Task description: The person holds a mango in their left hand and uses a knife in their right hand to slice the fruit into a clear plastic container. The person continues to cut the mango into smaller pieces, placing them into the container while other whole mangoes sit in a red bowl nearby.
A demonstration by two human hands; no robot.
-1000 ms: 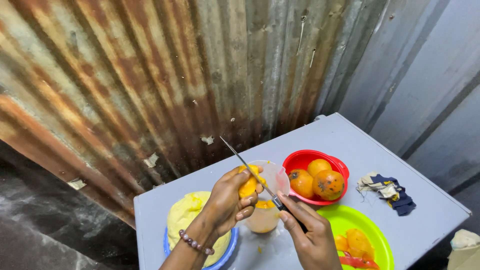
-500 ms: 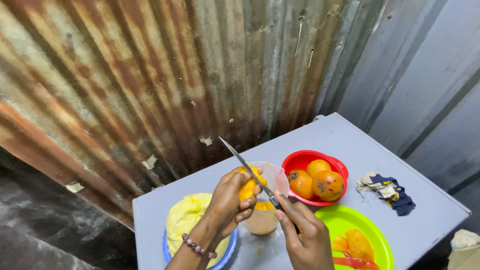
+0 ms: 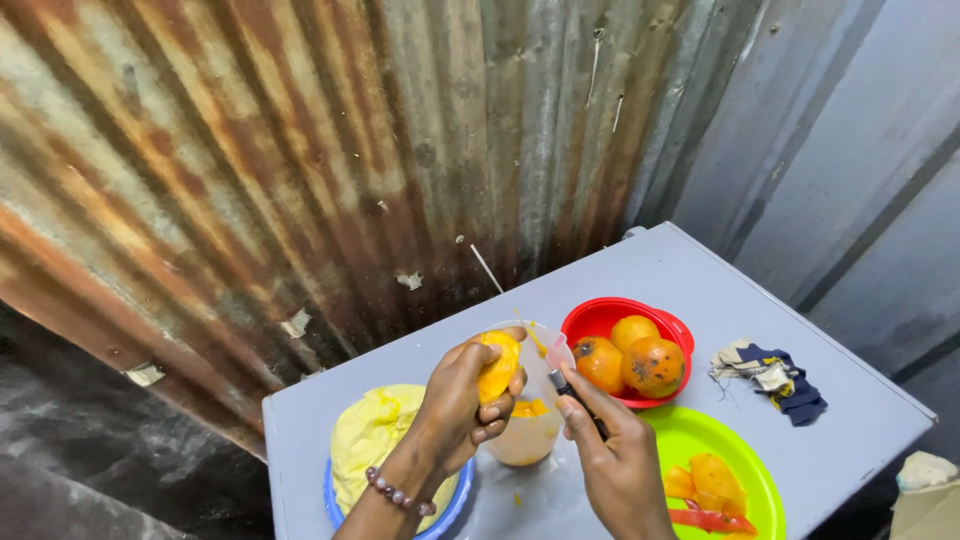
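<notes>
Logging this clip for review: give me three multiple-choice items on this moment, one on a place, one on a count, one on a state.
1. Where is the red bowl?
A. beside the green plate
B. on the floor
C. on the blue plate

2. How many whole fruits are in it?
A. one
B. three
C. six

3. What does the left hand hold?
A. nothing
B. a cloth
C. a peeled orange-yellow fruit piece

Answers: 1 A, it sits on the table just behind that plate. 2 B, three rounds show. 3 C, fingers wrap it over the cup.
</notes>
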